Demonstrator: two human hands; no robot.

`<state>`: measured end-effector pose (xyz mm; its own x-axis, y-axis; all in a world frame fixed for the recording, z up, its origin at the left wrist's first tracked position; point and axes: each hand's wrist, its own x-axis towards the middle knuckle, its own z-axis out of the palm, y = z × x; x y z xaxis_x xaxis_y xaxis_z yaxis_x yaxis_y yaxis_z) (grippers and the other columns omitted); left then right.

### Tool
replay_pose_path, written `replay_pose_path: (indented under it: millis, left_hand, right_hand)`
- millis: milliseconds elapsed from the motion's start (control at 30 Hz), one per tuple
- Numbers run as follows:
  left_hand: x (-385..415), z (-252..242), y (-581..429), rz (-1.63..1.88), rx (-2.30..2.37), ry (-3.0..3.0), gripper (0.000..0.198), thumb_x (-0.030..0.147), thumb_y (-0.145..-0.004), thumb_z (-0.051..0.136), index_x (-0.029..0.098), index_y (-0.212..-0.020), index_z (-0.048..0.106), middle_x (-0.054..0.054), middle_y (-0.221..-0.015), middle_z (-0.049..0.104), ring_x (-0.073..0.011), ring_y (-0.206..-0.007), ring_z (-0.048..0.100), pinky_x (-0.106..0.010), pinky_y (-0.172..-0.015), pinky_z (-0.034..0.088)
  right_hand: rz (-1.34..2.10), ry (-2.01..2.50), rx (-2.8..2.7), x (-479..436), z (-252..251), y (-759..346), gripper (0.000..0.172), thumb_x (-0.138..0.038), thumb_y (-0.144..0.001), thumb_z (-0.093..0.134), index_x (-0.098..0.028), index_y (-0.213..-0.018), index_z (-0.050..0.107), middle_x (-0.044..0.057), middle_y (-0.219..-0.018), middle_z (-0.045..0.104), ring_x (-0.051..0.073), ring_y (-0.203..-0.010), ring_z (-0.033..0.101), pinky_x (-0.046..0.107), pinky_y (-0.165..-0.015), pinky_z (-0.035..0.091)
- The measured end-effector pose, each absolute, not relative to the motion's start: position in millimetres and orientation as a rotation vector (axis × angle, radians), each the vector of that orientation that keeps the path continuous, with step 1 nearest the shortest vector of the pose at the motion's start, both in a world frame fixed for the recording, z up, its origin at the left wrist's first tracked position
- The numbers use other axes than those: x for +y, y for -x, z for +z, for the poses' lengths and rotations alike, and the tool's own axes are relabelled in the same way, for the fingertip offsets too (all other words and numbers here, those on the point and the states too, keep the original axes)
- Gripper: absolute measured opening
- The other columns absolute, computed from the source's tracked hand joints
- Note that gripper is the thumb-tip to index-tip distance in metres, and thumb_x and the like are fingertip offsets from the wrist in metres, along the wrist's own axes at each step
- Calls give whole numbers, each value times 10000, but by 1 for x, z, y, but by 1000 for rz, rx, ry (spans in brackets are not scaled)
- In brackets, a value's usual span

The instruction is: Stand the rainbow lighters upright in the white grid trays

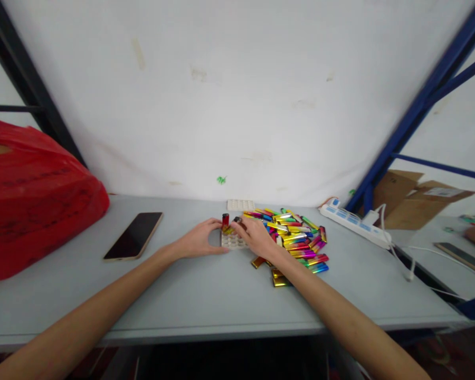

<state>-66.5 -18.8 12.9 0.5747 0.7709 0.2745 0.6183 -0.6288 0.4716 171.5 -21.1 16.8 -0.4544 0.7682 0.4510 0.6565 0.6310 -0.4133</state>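
A pale tray [231, 243] with rows of small pockets lies on the table between my hands. A red lighter [225, 220] stands upright at its far left corner, with a bit of yellow beside it. My left hand [200, 239] is at the tray's left side, thumb and fingers spread apart around that edge. Over the tray's right part, my right hand [257, 237] pinches a lighter [237, 219], whose dark top shows by the fingertips; its lower part is hidden. A pile of shiny multicoloured lighters [296, 237] spreads to the right, partly behind my right forearm.
A second pale tray [240, 205] lies against the wall. A phone [134, 236] and a red plastic bag [35, 200] are on the left. On the right are a white power strip [356, 224] with cables, a blue metal frame [407, 111] and a cardboard box [404, 206].
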Motion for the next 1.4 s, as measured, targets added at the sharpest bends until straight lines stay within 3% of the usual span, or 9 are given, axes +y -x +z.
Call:
replay_pose_path:
  millis: [167, 400, 600, 833, 1067, 1267, 1400]
  left_hand:
    - [-18, 13, 67, 666, 1137, -2496, 720, 676, -786, 821, 209, -1325, 720, -140, -1419, 701, -369, -1316, 668, -457, -1184, 500]
    - [-16, 10, 67, 667, 1142, -2495, 718, 673, -773, 826, 208, -1310, 722, -152, -1429, 691, -377, -1326, 657, -478, -1193, 489]
    - [-16, 11, 68, 657, 1144, -2488, 719, 658, -771, 836, 213, -1323, 719, -160, -1468, 675, -381, -1345, 646, -501, -1211, 472]
    - [-16, 12, 69, 627, 1158, -2487, 746, 688, -774, 820, 195, -1326, 720, -162, -1449, 683, -382, -1335, 653, -484, -1197, 484]
    - [-16, 12, 69, 615, 1185, -2485, 766, 723, -760, 826, 199, -1309, 721, -157, -1469, 669, -373, -1351, 645, -467, -1220, 469]
    - [-16, 10, 70, 593, 1218, -2497, 792, 750, -759, 818, 202, -1321, 712, -155, -1488, 655, -376, -1367, 632, -456, -1221, 472]
    - [-15, 10, 70, 589, 1211, -2506, 789, 746, -762, 816, 185, -1308, 715, -166, -1487, 655, -386, -1365, 633, -462, -1227, 467]
  right_hand:
    - [116, 1106, -2397, -18, 12, -162, 344, -420, -1163, 456, -173, -1026, 652, 100, -958, 765, 225, -884, 703, 316, -794, 471]
    - [-280, 1264, -2435, -21, 22, -155, 446, -521, -1137, 435, -140, -1135, 667, 179, -1103, 760, 294, -1045, 720, 411, -969, 480]
    - [-156, 1164, -2520, -14, 19, -151, 307, -436, -1133, 521, -157, -1156, 648, 134, -1110, 760, 244, -1023, 720, 340, -885, 503]
    - [-234, 1232, -2485, -17, 26, -162, 372, -502, -1119, 527, -179, -1076, 707, 131, -1084, 758, 269, -1069, 706, 393, -993, 465]
    - [-207, 1445, -2486, -16, 48, -253, 184, -273, -1080, 627, -166, -1147, 760, 150, -1151, 760, 290, -1103, 698, 377, -966, 488]
    - [-25, 1556, -2559, -2, 45, -285, 239, -122, -982, 691, -170, -1198, 782, 130, -1168, 782, 272, -1089, 721, 347, -964, 507]
    - [-65, 1615, -2521, 3, 39, -284, 186, -160, -987, 695, -156, -1141, 799, 155, -1117, 767, 282, -1071, 718, 354, -964, 507]
